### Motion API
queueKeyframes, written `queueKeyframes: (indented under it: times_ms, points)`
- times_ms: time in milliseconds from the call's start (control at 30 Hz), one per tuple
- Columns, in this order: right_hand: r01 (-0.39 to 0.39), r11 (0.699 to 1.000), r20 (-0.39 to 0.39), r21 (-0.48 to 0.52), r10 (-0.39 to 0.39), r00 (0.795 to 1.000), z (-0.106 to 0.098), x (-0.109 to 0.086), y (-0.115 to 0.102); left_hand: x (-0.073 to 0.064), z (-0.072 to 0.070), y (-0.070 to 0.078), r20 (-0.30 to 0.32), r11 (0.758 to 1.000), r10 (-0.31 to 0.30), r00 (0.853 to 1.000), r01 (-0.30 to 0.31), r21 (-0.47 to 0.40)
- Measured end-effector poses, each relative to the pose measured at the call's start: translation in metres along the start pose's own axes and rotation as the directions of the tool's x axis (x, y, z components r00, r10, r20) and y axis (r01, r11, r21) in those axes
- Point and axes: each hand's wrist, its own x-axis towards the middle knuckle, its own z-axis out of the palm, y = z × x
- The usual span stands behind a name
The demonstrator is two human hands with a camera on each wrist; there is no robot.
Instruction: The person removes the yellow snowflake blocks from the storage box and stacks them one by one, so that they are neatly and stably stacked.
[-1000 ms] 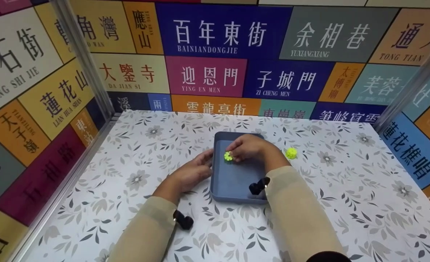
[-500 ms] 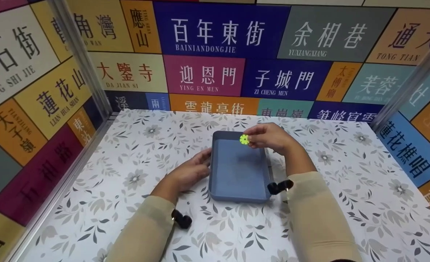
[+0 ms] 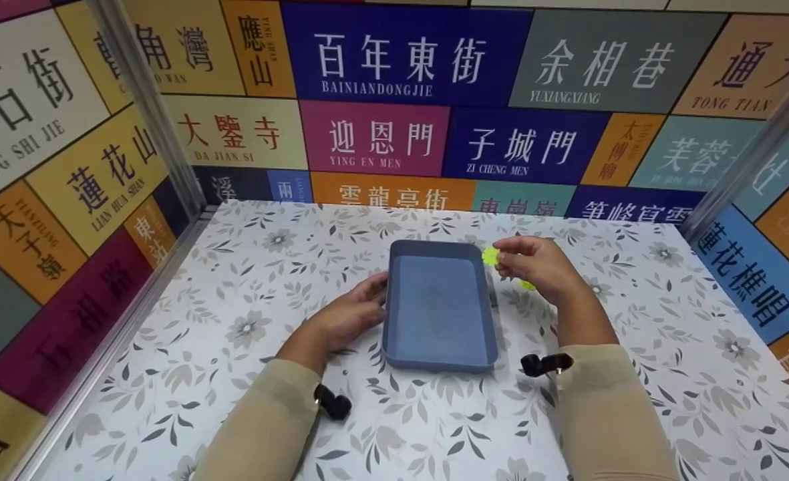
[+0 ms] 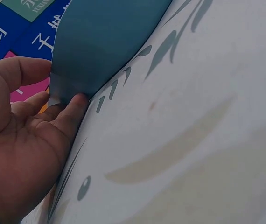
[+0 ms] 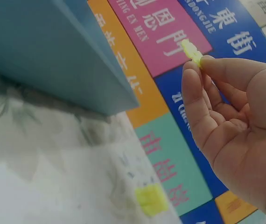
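Note:
Between thumb and fingertips, my right hand pinches a small yellow-green notched disc just right of the tray's far right corner. The right wrist view shows the same disc edge-on, raised above the table. A second yellow-green piece lies on the table under that hand, partly hidden by it. In the middle stands a blue-grey rectangular tray whose visible floor holds nothing. My left hand rests with its fingers against the tray's left wall, not curled round it.
A white tabletop with grey leaf and flower print bears the tray. Upright panels with coloured street-name signs stand behind and at both sides. Small black cameras sit on both wrists.
My right hand has lifted the yellow-green disc out of the tray and carried it right, past the tray's rim. The left hand stays at the tray's left side.

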Motion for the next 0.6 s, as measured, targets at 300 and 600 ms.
queueKeyframes:
  times_ms: [300, 600]
  points:
    - [-0.090, 0.988, -0.100, 0.127, 0.103, 0.990, -0.025, 0.003, 0.025, -0.003, -0.002, -0.001, 0.013, 1.000, -0.014, 1.000, 0.013, 0.017]
    - [-0.129, 0.955, -0.193, 0.269, 0.185, 0.964, -0.058, -0.003, 0.046, -0.001, -0.001, 0.000, 0.011, 1.000, -0.009, 1.000, 0.009, 0.020]
